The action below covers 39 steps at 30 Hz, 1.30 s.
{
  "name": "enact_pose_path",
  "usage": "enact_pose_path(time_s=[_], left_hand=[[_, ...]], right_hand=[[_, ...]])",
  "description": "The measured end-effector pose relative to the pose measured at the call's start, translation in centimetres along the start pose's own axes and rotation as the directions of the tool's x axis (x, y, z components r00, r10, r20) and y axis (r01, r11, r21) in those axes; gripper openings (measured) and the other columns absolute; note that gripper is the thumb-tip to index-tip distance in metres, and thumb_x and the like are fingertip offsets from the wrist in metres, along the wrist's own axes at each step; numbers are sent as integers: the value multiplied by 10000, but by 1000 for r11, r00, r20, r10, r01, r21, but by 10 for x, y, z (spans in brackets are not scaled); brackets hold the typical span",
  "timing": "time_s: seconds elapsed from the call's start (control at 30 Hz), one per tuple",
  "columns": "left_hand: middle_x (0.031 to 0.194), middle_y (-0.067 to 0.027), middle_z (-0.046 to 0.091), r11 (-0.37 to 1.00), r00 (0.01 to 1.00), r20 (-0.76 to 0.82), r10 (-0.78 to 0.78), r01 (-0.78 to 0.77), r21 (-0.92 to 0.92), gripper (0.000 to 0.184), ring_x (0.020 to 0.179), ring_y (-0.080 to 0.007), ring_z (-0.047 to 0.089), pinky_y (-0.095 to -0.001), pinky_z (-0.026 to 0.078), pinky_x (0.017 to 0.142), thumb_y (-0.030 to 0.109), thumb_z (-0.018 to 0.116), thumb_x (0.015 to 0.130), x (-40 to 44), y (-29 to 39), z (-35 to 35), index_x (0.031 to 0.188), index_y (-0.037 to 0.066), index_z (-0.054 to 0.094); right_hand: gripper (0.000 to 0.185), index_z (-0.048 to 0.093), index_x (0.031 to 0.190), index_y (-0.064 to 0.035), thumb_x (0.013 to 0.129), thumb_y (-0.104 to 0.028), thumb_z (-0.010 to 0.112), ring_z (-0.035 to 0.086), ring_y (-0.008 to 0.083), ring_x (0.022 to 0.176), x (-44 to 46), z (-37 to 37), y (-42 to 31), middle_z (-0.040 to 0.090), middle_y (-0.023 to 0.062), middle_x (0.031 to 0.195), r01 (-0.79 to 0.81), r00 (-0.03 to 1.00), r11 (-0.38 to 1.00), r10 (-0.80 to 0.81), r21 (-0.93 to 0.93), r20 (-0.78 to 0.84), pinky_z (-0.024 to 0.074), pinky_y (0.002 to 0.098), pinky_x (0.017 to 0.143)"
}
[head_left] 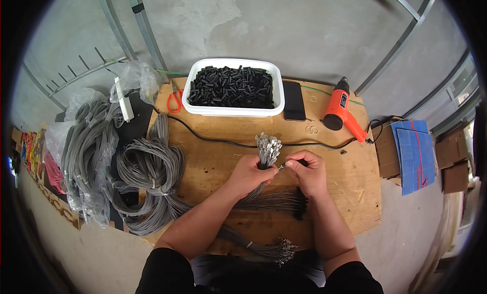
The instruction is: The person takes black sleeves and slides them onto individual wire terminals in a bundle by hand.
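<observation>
My left hand (pixel 251 173) is closed around a bundle of thin grey cables (pixel 268 151), whose silvery metal ends stick up above the fist. Close beside it, my right hand (pixel 308 173) is closed in a pinch at a small shiny cable end (pixel 282 167) between the two hands. The fingers partly hide this piece. Behind my wrists, more grey cables (pixel 269 201) run across the table to a cluster of black sleeves (pixel 300 204) by my right forearm. Nearest my body lies another tied cable bundle (pixel 269 249) with bare metal tips.
A white tub (pixel 233 111) of short black tubes stands at the back, with red-handled scissors (pixel 175 101) and a black phone (pixel 294 101) beside it. An orange heat gun (pixel 342 110) lies right, its black cord (pixel 218 140) crossing the table. Coiled grey cables (pixel 152 162) fill the left.
</observation>
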<state>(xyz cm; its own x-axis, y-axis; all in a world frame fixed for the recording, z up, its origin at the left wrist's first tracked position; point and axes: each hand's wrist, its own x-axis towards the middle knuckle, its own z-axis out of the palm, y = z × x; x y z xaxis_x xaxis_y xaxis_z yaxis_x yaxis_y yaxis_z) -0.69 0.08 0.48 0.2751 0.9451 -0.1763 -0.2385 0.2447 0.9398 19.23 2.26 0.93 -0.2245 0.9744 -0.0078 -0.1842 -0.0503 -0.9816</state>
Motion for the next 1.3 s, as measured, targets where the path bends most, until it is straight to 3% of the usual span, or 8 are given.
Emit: enact_pose_path(time_s=[0.1,0.4,0.47,0.53,0.7,0.77,0.87,1.3], left_hand=[[680,-24,612,1000,1000,-5,2,-2,19,111,589,-92,559,-244,434,544,92,716,848,1,-2,0,838,-4,663],[717,-23,616,998,1000,5,18,-19,64,115,623,-91,572,-250,455,564,87,718,863,3,-6,-2,857,-12,658],[733,-29,622,998,1000,9,12,-13,62,121,638,-94,579,-251,463,575,88,721,866,2,-6,-1,874,-16,659],[764,-43,635,996,1000,15,-8,9,-92,138,669,-105,592,-256,482,606,91,727,873,1,-2,1,915,-24,664],[717,-33,618,995,1000,-7,-14,13,-102,122,646,-101,569,-253,456,596,85,698,891,1,-5,2,889,-32,663],[713,-31,617,994,1000,-10,-22,20,-111,124,642,-100,567,-255,455,596,87,699,890,2,-5,1,889,-32,664],[710,-30,617,998,1000,-14,-7,6,-64,123,641,-99,565,-254,454,599,88,699,889,1,-5,2,889,-30,664],[708,-29,612,998,1000,6,8,-8,-60,112,640,-98,557,-253,447,603,78,699,886,0,-1,3,888,-29,664]], right_hand=[[78,700,953,-8,882,-22,730,520,15,668,1,2,3,661,-11,815,46,999,998,-45,-42,5,410,171,578],[43,657,909,-9,895,-7,697,443,29,563,1,3,1,635,6,750,-41,999,998,40,-43,-16,339,187,497],[42,655,907,-13,901,-23,695,448,32,564,1,2,0,642,13,751,-55,998,998,55,-6,-9,335,188,493],[47,654,910,-15,900,-28,698,449,36,565,2,1,-2,647,19,757,-72,997,996,74,55,-33,332,188,492],[105,666,945,-17,912,-106,712,458,41,578,5,-6,0,658,23,777,-71,995,980,82,188,-51,321,182,483],[154,662,961,-15,947,-168,674,434,53,565,4,-5,-13,658,37,785,-255,965,898,258,359,43,294,180,471],[201,659,970,-8,967,-209,646,423,60,557,5,-12,-8,660,47,789,-315,949,882,281,351,144,278,178,467],[215,645,958,10,950,-205,662,440,70,537,4,-9,-8,672,75,784,-361,932,867,320,344,172,283,182,442]])
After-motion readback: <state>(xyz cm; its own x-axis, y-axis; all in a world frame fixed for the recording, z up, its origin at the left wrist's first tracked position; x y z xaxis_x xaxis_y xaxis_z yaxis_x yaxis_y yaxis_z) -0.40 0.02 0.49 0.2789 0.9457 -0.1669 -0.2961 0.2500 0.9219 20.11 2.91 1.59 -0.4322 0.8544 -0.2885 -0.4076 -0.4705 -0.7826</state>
